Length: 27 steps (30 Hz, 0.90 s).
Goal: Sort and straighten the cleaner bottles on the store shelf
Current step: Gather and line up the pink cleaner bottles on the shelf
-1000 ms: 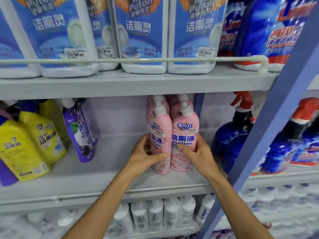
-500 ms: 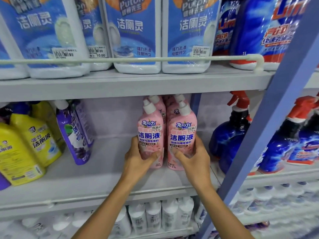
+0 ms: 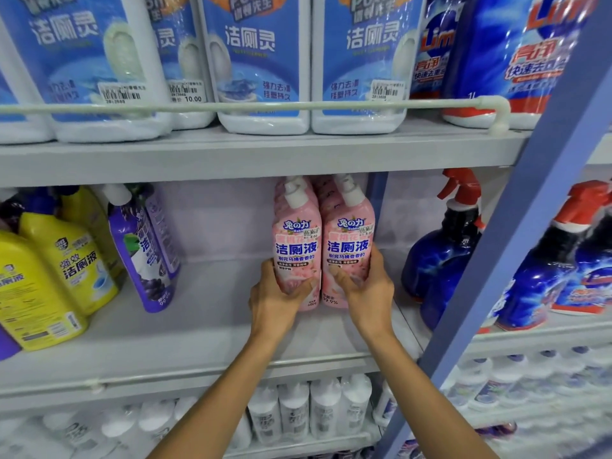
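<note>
Two pink cleaner bottles stand side by side on the middle shelf, labels facing me. My left hand grips the lower part of the left pink bottle. My right hand grips the lower part of the right pink bottle. More pink bottles stand in rows behind them, mostly hidden. Purple bottles lean to the left of the gap, and yellow bottles stand further left.
Blue spray bottles with red triggers stand right of the pink ones. A blue shelf upright slants across the right. Large white-and-blue jugs fill the top shelf behind a rail. White bottles line the lower shelf.
The left pink bottle has been turned so its label faces forward and now stands straight beside the right one. Both hands stay on the bottles.
</note>
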{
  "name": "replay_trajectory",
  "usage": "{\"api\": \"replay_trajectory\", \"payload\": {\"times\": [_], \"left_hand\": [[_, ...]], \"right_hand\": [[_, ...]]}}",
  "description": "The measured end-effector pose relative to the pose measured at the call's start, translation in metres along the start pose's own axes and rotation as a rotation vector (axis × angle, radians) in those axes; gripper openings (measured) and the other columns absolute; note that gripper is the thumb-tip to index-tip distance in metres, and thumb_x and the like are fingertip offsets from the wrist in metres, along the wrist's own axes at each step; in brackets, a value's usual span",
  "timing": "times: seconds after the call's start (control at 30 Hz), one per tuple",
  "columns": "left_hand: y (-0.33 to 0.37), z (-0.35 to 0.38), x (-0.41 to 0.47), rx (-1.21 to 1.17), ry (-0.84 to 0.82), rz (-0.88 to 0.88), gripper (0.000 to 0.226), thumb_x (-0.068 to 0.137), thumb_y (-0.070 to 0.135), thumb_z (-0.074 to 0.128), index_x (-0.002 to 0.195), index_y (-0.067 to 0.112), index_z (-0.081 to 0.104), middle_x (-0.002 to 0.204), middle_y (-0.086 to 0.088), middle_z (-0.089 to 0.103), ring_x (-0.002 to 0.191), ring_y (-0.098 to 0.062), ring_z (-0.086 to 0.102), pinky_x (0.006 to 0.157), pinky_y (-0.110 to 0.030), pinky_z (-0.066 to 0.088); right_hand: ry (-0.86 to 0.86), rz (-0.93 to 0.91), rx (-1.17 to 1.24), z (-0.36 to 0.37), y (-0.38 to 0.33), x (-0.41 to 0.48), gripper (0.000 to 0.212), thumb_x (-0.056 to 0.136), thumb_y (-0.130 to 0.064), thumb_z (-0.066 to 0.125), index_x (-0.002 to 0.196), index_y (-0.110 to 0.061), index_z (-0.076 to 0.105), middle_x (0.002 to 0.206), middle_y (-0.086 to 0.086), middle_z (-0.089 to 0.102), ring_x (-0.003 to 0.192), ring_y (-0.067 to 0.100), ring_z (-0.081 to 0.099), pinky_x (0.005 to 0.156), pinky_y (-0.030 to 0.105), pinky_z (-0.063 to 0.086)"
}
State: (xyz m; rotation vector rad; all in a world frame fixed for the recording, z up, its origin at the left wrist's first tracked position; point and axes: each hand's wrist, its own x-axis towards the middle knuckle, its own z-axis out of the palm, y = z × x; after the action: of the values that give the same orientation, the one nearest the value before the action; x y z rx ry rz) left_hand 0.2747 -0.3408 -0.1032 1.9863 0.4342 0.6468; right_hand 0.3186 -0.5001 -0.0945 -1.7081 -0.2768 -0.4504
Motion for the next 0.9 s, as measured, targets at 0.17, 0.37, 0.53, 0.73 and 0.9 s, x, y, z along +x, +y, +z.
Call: {"api": "replay_trajectory", "payload": {"times": [0.17,0.37,0.53,0.73,0.9], "left_hand": [[0.002,0.002,-0.001,0.0,0.004,-0.006,0.064,0.072,0.05,0.089,0.117,0.019,0.055,0.112,0.005,0.074,0.102,-0.024,0.071,0.088,-0.041,0.058],[0.004,0.004,-0.004,0.009,0.031,-0.022,0.065,0.07,0.055,0.088,0.114,0.021,0.056,0.108,0.006,0.075,0.098,-0.024,0.072,0.084,-0.041,0.059],[0.007,0.006,-0.007,0.049,0.069,-0.032,0.065,0.07,0.06,0.086,0.113,0.022,0.056,0.106,0.006,0.075,0.096,-0.025,0.072,0.083,-0.041,0.058],[0.002,0.007,-0.011,0.039,0.06,-0.009,0.065,0.072,0.056,0.086,0.119,0.023,0.054,0.109,0.006,0.075,0.095,-0.025,0.072,0.082,-0.043,0.059],[0.002,0.007,-0.011,0.033,0.047,-0.018,0.065,0.075,0.051,0.086,0.126,0.025,0.054,0.11,0.007,0.075,0.096,-0.024,0.073,0.081,-0.04,0.059]], "right_hand": [[-0.003,-0.008,0.0,0.0,0.003,0.0,0.07,0.08,-0.022,0.088,0.141,-0.014,0.054,0.112,-0.014,0.067,0.097,-0.017,0.064,0.077,0.004,0.05],[-0.023,0.073,0.036,0.002,0.009,0.0,0.06,0.084,-0.026,0.086,0.135,-0.013,0.058,0.107,-0.015,0.07,0.092,-0.018,0.065,0.075,0.003,0.05],[-0.029,0.093,0.039,0.004,0.012,0.0,0.057,0.085,-0.025,0.085,0.133,-0.012,0.057,0.107,-0.018,0.069,0.091,-0.016,0.066,0.073,0.004,0.05],[-0.036,0.092,0.027,0.002,0.01,-0.001,0.054,0.084,-0.026,0.086,0.13,-0.02,0.058,0.105,-0.021,0.069,0.093,-0.015,0.066,0.075,0.007,0.052],[-0.003,0.082,0.046,0.006,0.01,-0.004,0.056,0.085,-0.028,0.085,0.133,-0.017,0.059,0.113,-0.008,0.073,0.098,-0.005,0.069,0.077,0.009,0.053]]}}
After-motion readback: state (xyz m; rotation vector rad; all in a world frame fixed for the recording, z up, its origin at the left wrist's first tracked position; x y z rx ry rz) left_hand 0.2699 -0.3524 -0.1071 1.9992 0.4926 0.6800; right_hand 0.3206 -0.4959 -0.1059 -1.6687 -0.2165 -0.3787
